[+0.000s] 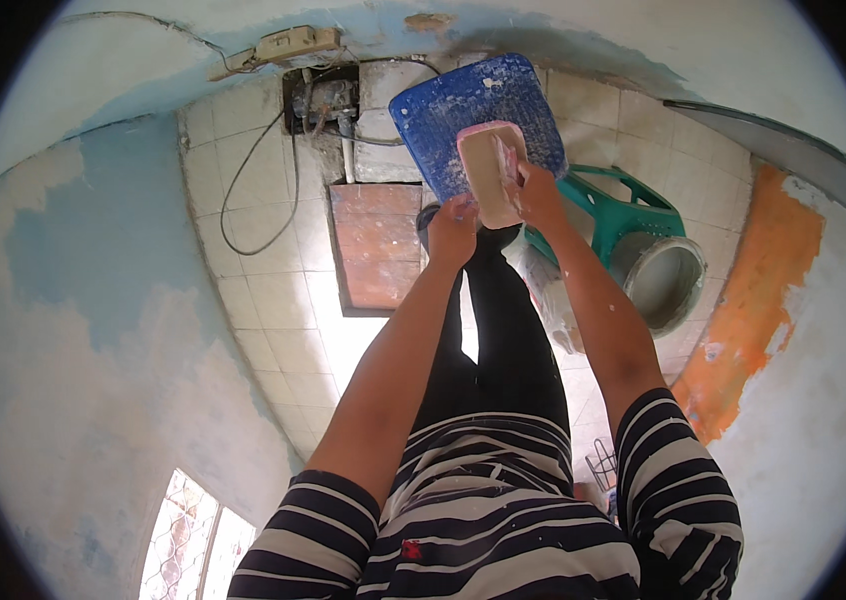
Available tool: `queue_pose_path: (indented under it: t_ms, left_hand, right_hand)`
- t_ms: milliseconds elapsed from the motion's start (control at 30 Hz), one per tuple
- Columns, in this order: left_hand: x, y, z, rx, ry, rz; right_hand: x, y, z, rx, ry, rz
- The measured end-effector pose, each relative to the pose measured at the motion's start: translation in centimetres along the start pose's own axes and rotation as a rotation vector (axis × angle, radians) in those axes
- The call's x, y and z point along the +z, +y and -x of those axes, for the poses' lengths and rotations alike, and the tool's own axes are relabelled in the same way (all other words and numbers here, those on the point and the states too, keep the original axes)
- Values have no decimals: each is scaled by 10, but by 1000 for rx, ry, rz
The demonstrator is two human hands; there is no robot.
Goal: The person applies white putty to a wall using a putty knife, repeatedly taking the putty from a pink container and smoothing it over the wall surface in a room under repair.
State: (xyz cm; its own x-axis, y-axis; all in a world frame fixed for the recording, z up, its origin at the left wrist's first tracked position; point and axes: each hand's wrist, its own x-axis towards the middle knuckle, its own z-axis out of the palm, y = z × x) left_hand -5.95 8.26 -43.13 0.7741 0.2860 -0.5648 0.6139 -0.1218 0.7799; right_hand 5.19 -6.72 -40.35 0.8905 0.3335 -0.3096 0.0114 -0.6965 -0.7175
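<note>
My right hand [537, 196] grips the handle of a plastering float [488, 190], a rectangular tool with a tan back and a pink rim, smeared with plaster. My left hand [455, 232] is at the float's lower left edge with its fingers curled in. Whether it pinches the rim or something small is hidden. Behind the float is a blue plastic stool [433, 110] whose square top is spattered with white plaster. My dark-clad legs and feet are just below the tool.
A green plastic stool [598, 210] lies to the right, beside a plaster-coated bucket [678, 290]. A water pump [328, 98] with a looping black cable [228, 215] sits far left of centre, near a reddish tiled hatch [375, 245]. Patchy walls [103, 300] surround the tiled floor [253, 255].
</note>
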Motion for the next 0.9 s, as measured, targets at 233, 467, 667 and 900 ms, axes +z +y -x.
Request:
queue_pose_path:
  t_ms: [233,467,667,900]
  left_hand:
    - [4,28,-5,21,102,-136]
    - [-1,25,-22,-111,52,-63]
    - [5,30,-22,-79,151,-234]
    - [0,10,-33,-140,-10,-33]
  right_hand:
    - [-13,-3,11,48,-25,-58]
    - [-11,-31,18,148,59,-34]
    - [-18,-25,-4,65,21,27]
    - [17,-17,-2,44,26,110]
